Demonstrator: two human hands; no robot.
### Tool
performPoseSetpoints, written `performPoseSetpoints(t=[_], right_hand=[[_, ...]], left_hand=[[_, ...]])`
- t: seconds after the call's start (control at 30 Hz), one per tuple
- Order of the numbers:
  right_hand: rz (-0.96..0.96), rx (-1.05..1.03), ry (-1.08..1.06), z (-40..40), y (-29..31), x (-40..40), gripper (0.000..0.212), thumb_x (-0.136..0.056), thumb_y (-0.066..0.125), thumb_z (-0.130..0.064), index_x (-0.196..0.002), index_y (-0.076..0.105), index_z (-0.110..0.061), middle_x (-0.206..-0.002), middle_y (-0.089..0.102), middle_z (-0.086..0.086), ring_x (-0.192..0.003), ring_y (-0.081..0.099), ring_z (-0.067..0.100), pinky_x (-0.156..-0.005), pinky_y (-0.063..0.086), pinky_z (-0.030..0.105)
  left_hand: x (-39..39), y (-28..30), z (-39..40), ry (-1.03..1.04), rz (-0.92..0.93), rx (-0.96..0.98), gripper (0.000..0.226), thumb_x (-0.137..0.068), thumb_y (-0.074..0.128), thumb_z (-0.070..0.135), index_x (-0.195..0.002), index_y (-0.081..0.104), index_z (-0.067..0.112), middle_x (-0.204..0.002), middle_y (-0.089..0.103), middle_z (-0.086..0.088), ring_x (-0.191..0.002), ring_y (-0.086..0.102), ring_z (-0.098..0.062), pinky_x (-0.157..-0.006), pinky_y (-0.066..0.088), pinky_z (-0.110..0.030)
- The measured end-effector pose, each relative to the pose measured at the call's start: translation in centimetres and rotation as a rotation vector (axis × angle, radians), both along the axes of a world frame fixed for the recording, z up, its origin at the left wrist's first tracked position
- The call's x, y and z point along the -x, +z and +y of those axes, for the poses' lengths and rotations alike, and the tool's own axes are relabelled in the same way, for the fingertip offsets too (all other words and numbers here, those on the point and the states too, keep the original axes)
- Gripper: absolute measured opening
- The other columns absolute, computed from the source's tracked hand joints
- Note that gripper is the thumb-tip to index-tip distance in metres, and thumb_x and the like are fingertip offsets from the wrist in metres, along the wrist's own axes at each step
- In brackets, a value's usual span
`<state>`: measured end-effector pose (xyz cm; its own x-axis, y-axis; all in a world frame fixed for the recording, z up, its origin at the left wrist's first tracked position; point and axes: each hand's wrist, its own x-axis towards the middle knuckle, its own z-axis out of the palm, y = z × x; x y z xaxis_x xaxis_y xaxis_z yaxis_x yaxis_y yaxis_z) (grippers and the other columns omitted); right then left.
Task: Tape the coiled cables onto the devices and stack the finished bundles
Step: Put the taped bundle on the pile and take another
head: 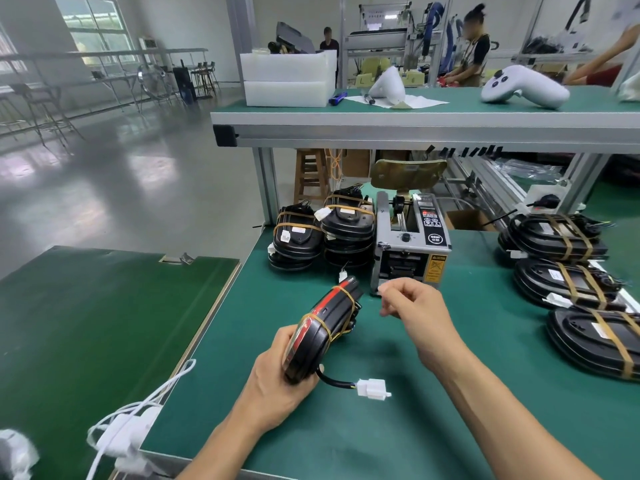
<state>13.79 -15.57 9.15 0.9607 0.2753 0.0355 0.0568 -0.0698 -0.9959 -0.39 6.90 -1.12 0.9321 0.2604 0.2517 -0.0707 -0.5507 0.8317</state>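
My left hand (277,379) grips a black and red device (320,330) wrapped with tan tape bands, held tilted above the green mat. A black cable with a white connector (372,389) hangs from its lower end. My right hand (412,306) hovers just in front of the grey tape dispenser (410,242), fingers curled with thumb and forefinger pinched together; whether a clear tape strip sits between them is too faint to tell. Two stacks of taped bundles (323,230) stand left of the dispenser.
More taped black devices (568,268) lie in a row along the right side of the green table (381,427). A white cable and plugs (128,434) lie at the left table edge. An upper shelf (415,126) carries white boxes and a white controller. People work behind.
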Motion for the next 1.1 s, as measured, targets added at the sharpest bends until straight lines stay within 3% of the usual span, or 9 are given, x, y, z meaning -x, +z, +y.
performPoseSetpoints(t=[0.1, 0.2, 0.33, 0.43, 0.63, 0.87, 1.1], right_hand=[[-0.108, -0.003, 0.195, 0.7, 1.7, 2.1, 0.015, -0.085, 0.072, -0.04, -0.08, 0.074, -0.026, -0.105, 0.076, -0.012, -0.096, 0.068, 0.004, -0.092, 0.05, 0.027], [-0.214, 0.123, 0.318, 1.7, 2.2, 2.9, 0.013, -0.092, 0.073, -0.033, -0.081, 0.073, -0.027, -0.131, 0.065, -0.02, -0.123, 0.059, -0.003, -0.105, 0.04, 0.025], [-0.253, 0.242, 0.377, 2.6, 2.8, 2.9, 0.016, -0.096, 0.071, -0.028, -0.082, 0.072, -0.035, -0.144, 0.051, -0.023, -0.13, 0.045, -0.019, -0.103, 0.029, 0.012], [-0.251, 0.264, 0.382, 2.9, 3.0, 2.6, 0.014, -0.095, 0.071, -0.03, -0.084, 0.073, -0.038, -0.146, 0.051, -0.021, -0.13, 0.045, -0.018, -0.106, 0.033, 0.017], [-0.271, 0.291, 0.358, 3.3, 2.8, 2.4, 0.012, -0.093, 0.073, -0.03, -0.083, 0.075, -0.036, -0.143, 0.053, -0.022, -0.127, 0.046, -0.02, -0.095, 0.029, 0.006], [-0.249, 0.267, 0.309, 3.6, 2.0, 2.5, 0.017, -0.092, 0.071, -0.027, -0.077, 0.076, -0.02, -0.135, 0.056, -0.025, -0.132, 0.046, -0.015, -0.092, 0.031, 0.007], [-0.229, 0.241, 0.281, 3.8, 1.5, 2.4, 0.024, -0.092, 0.069, -0.026, -0.076, 0.073, -0.008, -0.105, 0.056, -0.055, -0.128, 0.043, -0.023, -0.089, 0.031, 0.005]], left_hand=[[0.0, 0.1, -0.1, -0.004, -0.008, -0.003, 0.058, -0.085, 0.081, 0.034, -0.13, 0.05, 0.052, -0.088, 0.07, 0.011, -0.071, 0.058, -0.009, -0.068, 0.051, -0.018], [0.0, 0.2, -0.1, -0.005, -0.008, 0.003, 0.058, -0.085, 0.081, 0.031, -0.131, 0.05, 0.05, -0.09, 0.071, 0.01, -0.072, 0.061, -0.011, -0.068, 0.051, -0.019], [0.0, 0.3, -0.2, -0.015, -0.007, 0.009, 0.06, -0.084, 0.081, 0.031, -0.132, 0.05, 0.05, -0.092, 0.073, 0.012, -0.073, 0.062, -0.01, -0.068, 0.052, -0.018], [-0.1, 0.3, -0.2, 0.001, 0.0, 0.017, 0.06, -0.083, 0.081, 0.032, -0.13, 0.05, 0.053, -0.093, 0.074, 0.013, -0.074, 0.063, -0.01, -0.069, 0.051, -0.016], [-0.2, 0.1, -0.2, -0.004, -0.005, 0.031, 0.059, -0.085, 0.081, 0.033, -0.131, 0.051, 0.051, -0.093, 0.074, 0.009, -0.076, 0.064, -0.014, -0.071, 0.055, -0.022], [-0.1, 0.1, -0.2, -0.015, -0.013, 0.04, 0.057, -0.086, 0.081, 0.03, -0.132, 0.051, 0.048, -0.09, 0.072, 0.008, -0.072, 0.06, -0.011, -0.069, 0.054, -0.023], [-0.1, 0.2, -0.2, -0.022, -0.023, 0.038, 0.057, -0.086, 0.082, 0.03, -0.132, 0.052, 0.046, -0.089, 0.071, 0.009, -0.071, 0.059, -0.009, -0.068, 0.052, -0.02]])
